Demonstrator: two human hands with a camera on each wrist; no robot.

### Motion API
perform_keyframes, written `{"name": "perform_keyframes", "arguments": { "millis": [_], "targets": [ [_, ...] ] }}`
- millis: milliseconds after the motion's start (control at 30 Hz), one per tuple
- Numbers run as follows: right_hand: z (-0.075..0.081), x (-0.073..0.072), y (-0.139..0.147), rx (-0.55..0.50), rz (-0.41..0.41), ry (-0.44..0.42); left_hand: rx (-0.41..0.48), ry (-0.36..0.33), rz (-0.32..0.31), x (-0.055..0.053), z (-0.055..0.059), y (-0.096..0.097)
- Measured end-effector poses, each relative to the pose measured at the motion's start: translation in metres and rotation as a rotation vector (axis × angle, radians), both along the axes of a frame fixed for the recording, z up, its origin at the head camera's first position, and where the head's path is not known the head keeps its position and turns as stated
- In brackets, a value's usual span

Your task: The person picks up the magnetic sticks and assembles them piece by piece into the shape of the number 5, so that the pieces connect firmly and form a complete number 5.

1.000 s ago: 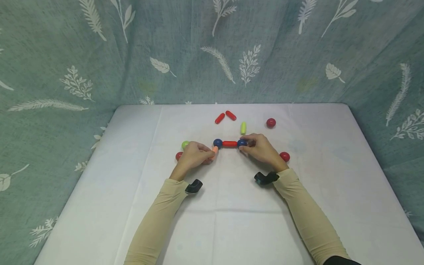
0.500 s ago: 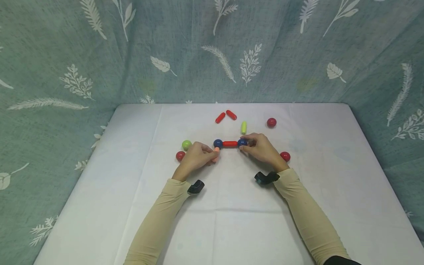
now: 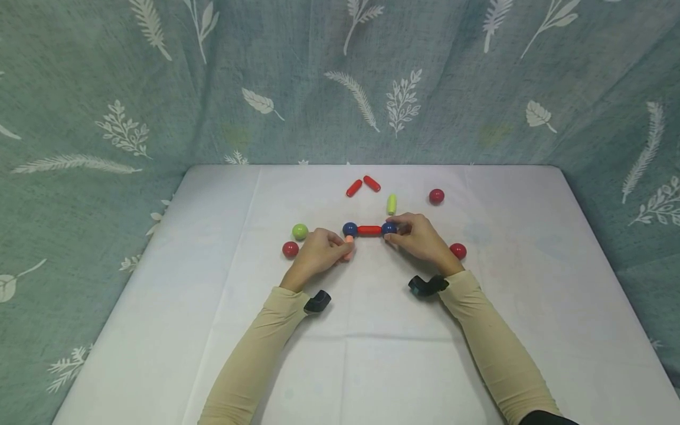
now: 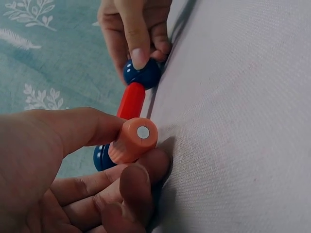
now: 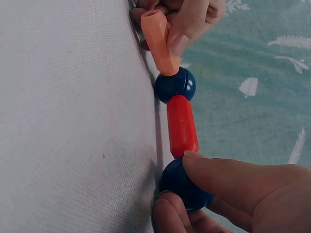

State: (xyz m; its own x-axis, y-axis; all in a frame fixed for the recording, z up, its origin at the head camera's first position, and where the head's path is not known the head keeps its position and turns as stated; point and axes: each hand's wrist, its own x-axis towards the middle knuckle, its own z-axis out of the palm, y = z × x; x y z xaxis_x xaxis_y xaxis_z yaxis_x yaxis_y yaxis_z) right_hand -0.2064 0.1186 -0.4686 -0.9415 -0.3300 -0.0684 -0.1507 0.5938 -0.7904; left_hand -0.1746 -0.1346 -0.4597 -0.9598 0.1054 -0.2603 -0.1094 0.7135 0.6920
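My left hand (image 3: 319, 252) pinches an orange faceted rod (image 4: 133, 140) between thumb and fingers; a pale round disc shows in its near end. The rod's far end touches a blue ball (image 5: 171, 86). From that ball a red rod (image 3: 369, 230) runs right to a second blue ball (image 3: 389, 229), the three in one line on the table. My right hand (image 3: 419, 241) grips this second ball with the thumb on one side and fingers on the other. In the left wrist view, the first blue ball is partly hidden behind the orange rod.
Left of my left hand lie a green ball (image 3: 300, 231) and a red ball (image 3: 290, 249). Two red rods, a lime rod (image 3: 391, 204) and a red ball (image 3: 437, 196) lie farther back. Another red ball (image 3: 458, 251) sits beside my right wrist. A patterned curtain (image 3: 340, 88) hangs behind the white table.
My left hand has shifted slightly right, swinging the orange rod from a slant to nearly straight below the left blue ball. My right hand stays on its ball.
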Motion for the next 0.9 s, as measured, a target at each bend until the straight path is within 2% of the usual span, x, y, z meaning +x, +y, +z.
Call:
{"name": "perform_keyframes", "arguments": {
  "millis": [367, 700, 900],
  "targets": [
    [0.0017, -0.0009, 0.0007, -0.005, -0.012, -0.006, -0.009, -0.013, 0.016, -0.0021, 0.001, 0.0003],
    [0.0009, -0.0018, 0.0026, -0.01, -0.024, -0.003, 0.004, 0.007, 0.026, -0.0011, -0.002, 0.0021],
    [0.0008, -0.001, 0.0023, 0.002, -0.018, 0.003, 0.008, -0.023, 0.043, -0.0007, -0.0007, 0.0027]
  ]
}}
